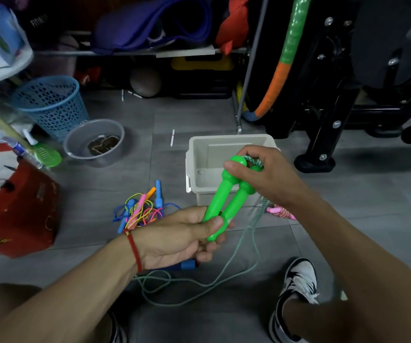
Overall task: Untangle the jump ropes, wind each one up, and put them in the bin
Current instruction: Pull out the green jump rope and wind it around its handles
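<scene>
Left of the hands, a tangle of coloured jump ropes (pixel 142 210) lies on the floor. Left hand (pixel 177 237) grips the lower ends of two green handles (pixel 226 199); right hand (pixel 266 174) pinches their tops. Their green rope (pixel 224 273) trails below. Behind the hands sits a beige bin (pixel 199 154).

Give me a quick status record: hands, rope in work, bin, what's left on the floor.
left hand: grips the lower ends of both green handles, held side by side
right hand: fingers curled round the handles' top ends and the cord there
green rope cord: mostly loose, trailing on the floor tiles
bin: beige, open, no rope visible inside
tangled ropes: multicoloured pile left of the bin
pink-handled rope: partly hidden behind the right wrist
</scene>
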Motion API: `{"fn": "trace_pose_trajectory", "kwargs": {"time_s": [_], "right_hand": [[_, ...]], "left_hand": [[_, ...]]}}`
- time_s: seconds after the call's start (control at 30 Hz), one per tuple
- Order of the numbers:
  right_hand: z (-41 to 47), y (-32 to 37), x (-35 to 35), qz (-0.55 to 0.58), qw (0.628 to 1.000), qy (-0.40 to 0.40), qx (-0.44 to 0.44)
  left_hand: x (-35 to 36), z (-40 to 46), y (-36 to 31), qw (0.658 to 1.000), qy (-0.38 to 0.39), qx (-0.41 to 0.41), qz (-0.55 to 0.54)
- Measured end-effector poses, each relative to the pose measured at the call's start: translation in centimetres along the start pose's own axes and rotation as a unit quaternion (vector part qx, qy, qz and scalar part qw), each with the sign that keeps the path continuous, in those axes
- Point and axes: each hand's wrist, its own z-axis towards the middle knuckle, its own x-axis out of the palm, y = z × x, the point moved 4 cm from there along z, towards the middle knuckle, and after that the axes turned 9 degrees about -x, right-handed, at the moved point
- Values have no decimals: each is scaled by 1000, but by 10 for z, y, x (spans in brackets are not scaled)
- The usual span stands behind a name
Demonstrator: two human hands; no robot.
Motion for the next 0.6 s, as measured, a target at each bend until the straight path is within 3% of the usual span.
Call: {"fn": "trace_pose_trajectory", "kwargs": {"time_s": [0.1,0.23,0.33,0.43,0.5,0.53,0.6], "right_hand": [[0,-6,-2,-25,1000,-15,10],[-1,-9,-7,-78,995,-69,8],[-5,-6,-2,-89,992,-85,3],[-7,-7,1,7,997,-60,40],[-6,-11,1,121,986,-49,103],[-6,-16,2,137,981,-41,129],[-10,-22,10,51,991,3,127]], "left_hand": [[-2,0,-4,999,-33,25,25],[-8,-2,-14,967,-144,121,174],[-10,-1,-13,954,-153,105,236],[-13,-2,-15,979,-110,80,153],[-16,-4,-21,992,-100,78,27],[-18,-5,-25,991,-91,88,-46],[-22,-8,-39,973,-76,136,-169]]}}
